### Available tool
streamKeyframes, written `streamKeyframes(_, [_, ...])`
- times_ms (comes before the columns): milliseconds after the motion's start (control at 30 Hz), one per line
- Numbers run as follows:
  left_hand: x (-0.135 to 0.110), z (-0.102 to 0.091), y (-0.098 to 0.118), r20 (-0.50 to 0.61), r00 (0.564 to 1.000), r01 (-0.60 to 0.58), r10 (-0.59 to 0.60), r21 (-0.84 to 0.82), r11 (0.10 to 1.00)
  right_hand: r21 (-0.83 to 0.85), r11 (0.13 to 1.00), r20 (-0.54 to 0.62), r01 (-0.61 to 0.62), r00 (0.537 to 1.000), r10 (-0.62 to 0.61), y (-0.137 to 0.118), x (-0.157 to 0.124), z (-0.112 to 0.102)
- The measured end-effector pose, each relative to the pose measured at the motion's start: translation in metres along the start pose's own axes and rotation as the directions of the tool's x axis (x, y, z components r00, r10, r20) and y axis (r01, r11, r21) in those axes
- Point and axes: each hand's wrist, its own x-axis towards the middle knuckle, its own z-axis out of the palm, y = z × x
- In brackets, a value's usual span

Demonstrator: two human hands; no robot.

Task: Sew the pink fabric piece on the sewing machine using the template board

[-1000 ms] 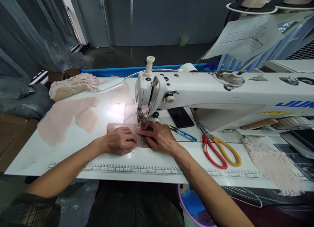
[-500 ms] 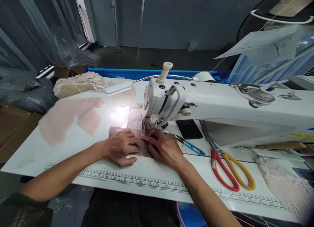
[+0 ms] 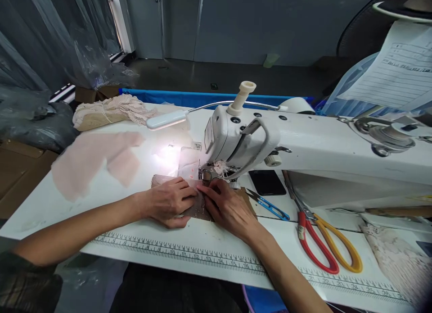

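Note:
A piece of sheer pinkish fabric [image 3: 200, 210] lies flat at the needle end of a white sewing machine [image 3: 249, 135]. My left hand [image 3: 170, 201] rests on its left part, fingers bent and apart, the thumb lower down near the table. From the right, my right hand [image 3: 229, 209] holds the fabric just in front of the presser foot [image 3: 206, 175], its index finger reaching left toward my left fingertips. Paler material [image 3: 188, 162] with small red marks extends behind the foot. The fingertips partly hide the fabric's edges.
Blue thread snips [image 3: 270, 206], a black phone [image 3: 267, 182] and large red-and-yellow-handled scissors [image 3: 320, 238] lie right of my hands. Sheer pink pieces [image 3: 91, 162] lie left, a bundle of lace trim [image 3: 111, 110] behind. A lamp [image 3: 168, 120] lights the needle area; a ruler strip [image 3: 189, 254] runs along the front.
The view has shifted slightly, so the machine and scissors appear farther right. Both hands stay on the fabric, with my left fingertips a little closer to the presser foot.

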Motion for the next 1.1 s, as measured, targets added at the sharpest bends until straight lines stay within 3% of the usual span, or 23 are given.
streamKeyframes(300, [0.005, 0.007, -0.002, -0.004, 1.000, 0.027, -0.027, 0.115, 0.993, -0.080, 0.996, 0.044, -0.035, 0.998, 0.038, -0.002, 0.002, -0.001])
streamKeyframes(533, [0.005, 0.006, -0.006, -0.088, 0.996, 0.044, -0.034, 0.105, 0.994, -0.074, 0.996, 0.015, -0.045, 0.999, 0.046, -0.002, 0.001, -0.003])
streamKeyframes(667, [0.003, 0.009, -0.007, -0.067, 0.994, 0.089, -0.082, 0.103, 0.991, -0.091, 0.992, 0.026, -0.091, 0.995, 0.094, -0.002, 0.003, -0.002])
streamKeyframes(900, [0.004, 0.010, -0.011, -0.052, 0.991, 0.129, -0.123, 0.131, 0.983, 0.020, 1.000, -0.091, 0.003, 0.996, -0.001, -0.001, 0.000, -0.006])
streamKeyframes(1100, [0.007, 0.006, -0.014, 0.018, 0.990, 0.134, -0.139, 0.157, 0.978, -0.002, 1.000, -0.091, -0.008, 0.996, 0.008, 0.003, -0.002, 0.004])
